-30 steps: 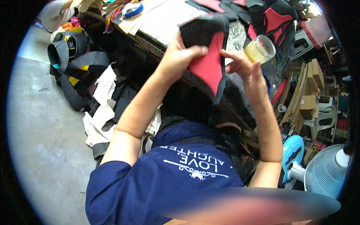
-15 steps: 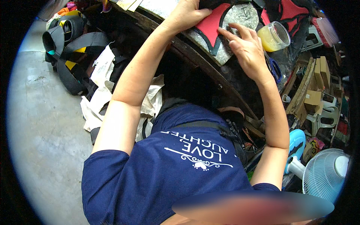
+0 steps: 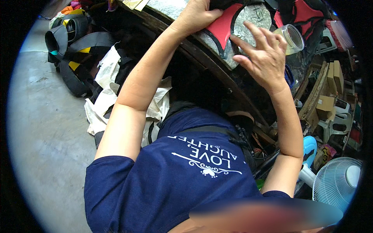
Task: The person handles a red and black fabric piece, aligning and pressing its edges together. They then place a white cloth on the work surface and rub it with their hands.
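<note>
The red and black piece point(image 3: 224, 29) lies on the gray surface point(image 3: 263, 21). The left hand point(image 3: 195, 18) has its thumb on it — the fingers run off the top, so I can't tell if that grip is closed. The right hand point(image 3: 266, 58) has a loose grip, fingers spread, one tip by the piece's dark edge. A clear jar point(image 3: 294, 39) sits just behind it.
</note>
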`<state>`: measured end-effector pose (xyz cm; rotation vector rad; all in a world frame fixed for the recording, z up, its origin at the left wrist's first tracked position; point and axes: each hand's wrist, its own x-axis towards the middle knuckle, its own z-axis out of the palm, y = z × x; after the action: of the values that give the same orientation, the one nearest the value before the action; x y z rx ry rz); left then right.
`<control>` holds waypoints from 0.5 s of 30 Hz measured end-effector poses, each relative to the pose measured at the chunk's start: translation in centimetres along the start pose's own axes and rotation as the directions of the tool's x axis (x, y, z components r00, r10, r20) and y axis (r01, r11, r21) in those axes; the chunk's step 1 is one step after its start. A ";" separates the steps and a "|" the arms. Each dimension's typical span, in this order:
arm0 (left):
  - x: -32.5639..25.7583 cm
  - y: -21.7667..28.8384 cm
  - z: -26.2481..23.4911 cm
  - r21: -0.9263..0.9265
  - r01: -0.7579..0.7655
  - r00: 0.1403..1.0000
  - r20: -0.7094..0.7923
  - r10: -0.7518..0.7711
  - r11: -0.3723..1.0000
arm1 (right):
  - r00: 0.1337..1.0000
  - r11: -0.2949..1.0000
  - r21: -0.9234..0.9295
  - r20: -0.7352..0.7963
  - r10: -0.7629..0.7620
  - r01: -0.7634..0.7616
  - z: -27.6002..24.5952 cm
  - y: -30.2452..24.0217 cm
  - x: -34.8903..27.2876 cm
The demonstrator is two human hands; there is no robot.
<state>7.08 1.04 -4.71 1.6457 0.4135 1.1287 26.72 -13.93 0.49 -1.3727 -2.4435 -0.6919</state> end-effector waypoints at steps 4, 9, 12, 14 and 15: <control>0.0 0.1 0.0 0.059 -0.027 0.999 -0.020 0.029 0.998 | 0.987 0.987 0.036 -0.040 -0.153 0.154 -0.7 -1.4 -0.6; -0.3 0.1 0.0 0.074 0.004 0.999 -0.038 -0.001 0.997 | 0.998 0.944 0.323 -0.051 -0.049 0.063 -0.6 0.1 -0.5; -0.3 0.1 0.0 0.043 0.040 0.998 -0.047 -0.038 0.998 | 1.000 0.998 0.056 -0.004 -0.001 0.001 1.3 0.8 0.5; -0.3 0.1 -0.1 0.111 -0.025 0.999 -0.033 0.029 0.993 | 0.999 1.000 0.000 0.031 -0.024 0.024 1.9 0.5 0.4; -0.3 0.1 -0.2 0.146 -0.067 0.997 -0.028 0.072 0.987 | 0.999 0.998 0.061 0.023 -0.036 0.034 1.7 0.2 0.0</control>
<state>6.69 0.87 -4.74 1.7813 0.4716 1.2034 26.93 -12.91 -0.87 -1.3259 -2.4912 -0.6075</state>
